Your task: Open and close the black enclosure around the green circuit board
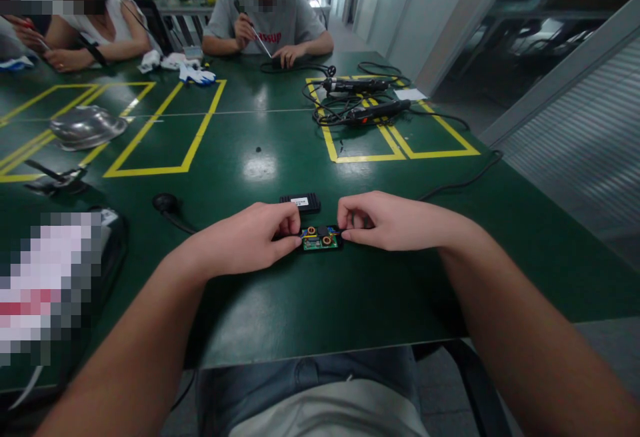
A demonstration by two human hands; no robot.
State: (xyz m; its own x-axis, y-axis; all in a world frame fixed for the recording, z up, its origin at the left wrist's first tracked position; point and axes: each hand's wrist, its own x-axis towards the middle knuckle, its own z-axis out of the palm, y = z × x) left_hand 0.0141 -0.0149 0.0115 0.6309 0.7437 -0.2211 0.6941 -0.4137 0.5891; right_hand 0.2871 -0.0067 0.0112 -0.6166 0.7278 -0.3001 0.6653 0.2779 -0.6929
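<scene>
In front of me on the table lies a small green circuit board (313, 244) with copper-wound coils, seated in a black casing half. My left hand (255, 237) is closed in a pinch at the board's left end, where a black cable enters. At the opposite end my right hand (385, 224) pinches the other black cable close to the casing. Just behind the board is the ribbed black casing cover (311, 205) with a white label. A black plug (167, 204) on a cord lies left of my left hand. Fingertips partly hide the cable ends.
Two black electric screwdrivers (380, 109) with tangled cords lie at the back right within yellow tape. A metal bowl (87, 127) and a dark tool (60, 177) are at the left, with a dark box (107, 244) nearer. A person (270, 17) works opposite.
</scene>
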